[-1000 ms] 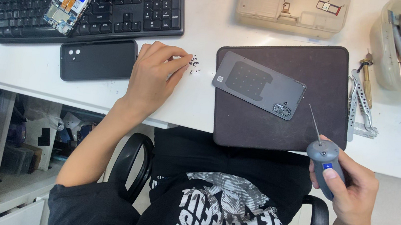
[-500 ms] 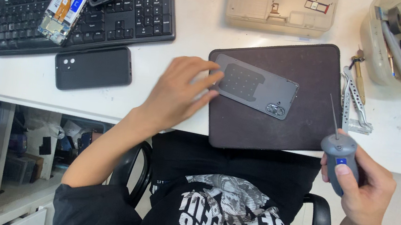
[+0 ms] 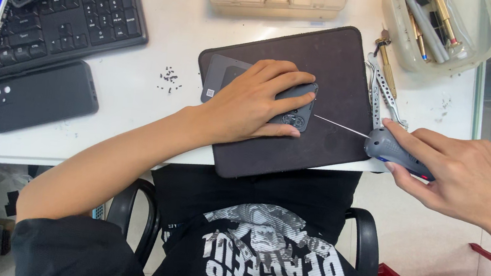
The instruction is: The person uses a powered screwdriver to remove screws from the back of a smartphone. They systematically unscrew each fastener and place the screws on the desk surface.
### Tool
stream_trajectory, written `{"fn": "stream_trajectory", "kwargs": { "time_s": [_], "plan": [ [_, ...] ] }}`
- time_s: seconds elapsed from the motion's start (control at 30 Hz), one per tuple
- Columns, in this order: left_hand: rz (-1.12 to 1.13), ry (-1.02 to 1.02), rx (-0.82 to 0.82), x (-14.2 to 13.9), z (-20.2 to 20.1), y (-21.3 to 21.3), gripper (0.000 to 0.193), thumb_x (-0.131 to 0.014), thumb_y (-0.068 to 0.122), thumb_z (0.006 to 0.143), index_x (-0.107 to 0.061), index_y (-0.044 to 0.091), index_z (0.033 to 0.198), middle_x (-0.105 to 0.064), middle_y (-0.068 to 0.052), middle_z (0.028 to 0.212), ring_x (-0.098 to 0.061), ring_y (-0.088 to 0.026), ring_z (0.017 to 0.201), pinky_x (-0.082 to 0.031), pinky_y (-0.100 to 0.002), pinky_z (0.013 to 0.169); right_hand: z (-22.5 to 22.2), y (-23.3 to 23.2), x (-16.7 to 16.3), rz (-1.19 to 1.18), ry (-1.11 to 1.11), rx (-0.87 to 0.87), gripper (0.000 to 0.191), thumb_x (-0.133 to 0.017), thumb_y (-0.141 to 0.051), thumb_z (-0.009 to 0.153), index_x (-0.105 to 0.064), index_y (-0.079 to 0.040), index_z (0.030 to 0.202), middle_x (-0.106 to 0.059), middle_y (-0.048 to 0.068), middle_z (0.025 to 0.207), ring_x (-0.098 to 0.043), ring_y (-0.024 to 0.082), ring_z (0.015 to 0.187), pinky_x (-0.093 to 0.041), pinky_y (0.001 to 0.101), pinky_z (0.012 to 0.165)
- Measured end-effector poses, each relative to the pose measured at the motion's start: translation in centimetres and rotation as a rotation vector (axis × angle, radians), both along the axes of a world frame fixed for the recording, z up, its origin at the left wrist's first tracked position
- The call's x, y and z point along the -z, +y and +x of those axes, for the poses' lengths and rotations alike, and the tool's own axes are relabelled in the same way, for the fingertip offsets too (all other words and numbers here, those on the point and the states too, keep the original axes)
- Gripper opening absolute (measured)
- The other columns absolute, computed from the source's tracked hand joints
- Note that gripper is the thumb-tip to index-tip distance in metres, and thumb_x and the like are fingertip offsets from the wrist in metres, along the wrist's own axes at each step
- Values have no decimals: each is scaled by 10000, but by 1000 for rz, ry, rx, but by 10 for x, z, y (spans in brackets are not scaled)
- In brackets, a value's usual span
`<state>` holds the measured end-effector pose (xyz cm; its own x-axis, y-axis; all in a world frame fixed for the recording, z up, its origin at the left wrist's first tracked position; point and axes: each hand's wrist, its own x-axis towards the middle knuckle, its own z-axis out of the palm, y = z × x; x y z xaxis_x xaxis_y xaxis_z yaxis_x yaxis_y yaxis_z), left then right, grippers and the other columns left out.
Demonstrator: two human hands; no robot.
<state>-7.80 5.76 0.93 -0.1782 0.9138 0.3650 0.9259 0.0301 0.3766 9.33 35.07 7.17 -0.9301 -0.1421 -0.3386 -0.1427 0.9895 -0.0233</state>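
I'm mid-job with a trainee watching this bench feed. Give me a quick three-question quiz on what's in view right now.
1. True or false: the left hand lies flat on the phone on the dark mat.
2. What does the right hand hold? A) tweezers B) a grey electric screwdriver C) a pen
3. Fill in: the small pile of loose screws lies on the white table between the mat and the ______.

Key: 1 true. 2 B: the screwdriver points its thin bit toward the phone's camera corner. 3 keyboard.
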Motion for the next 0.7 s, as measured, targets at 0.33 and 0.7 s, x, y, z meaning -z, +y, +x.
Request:
{"fn": "stream_trajectory", "kwargs": {
  "time_s": [0.33, 0.7],
  "plan": [
    [56, -8, -24, 5, 1, 0, 355, -779, 371, 928, -721, 108, 1160, -578, -128, 1398, -519, -331, 1277, -473, -465, 1069, -9, 11, 17, 61, -119, 6, 728, -695, -446, 846, -547, -201, 1515, -741, 28, 837, -649, 157, 436, -523, 283, 422],
    [76, -34, -26, 5, -1, 1, 334, -789, 360, 923, -744, 94, 1121, -590, -137, 1384, -525, -331, 1283, -477, -471, 1075, -16, 9, 16, 65, -153, -2, 721, -706, -436, 835, -554, -199, 1499, -736, 38, 836, -650, 167, 437, -524, 286, 422]
  ]
}}
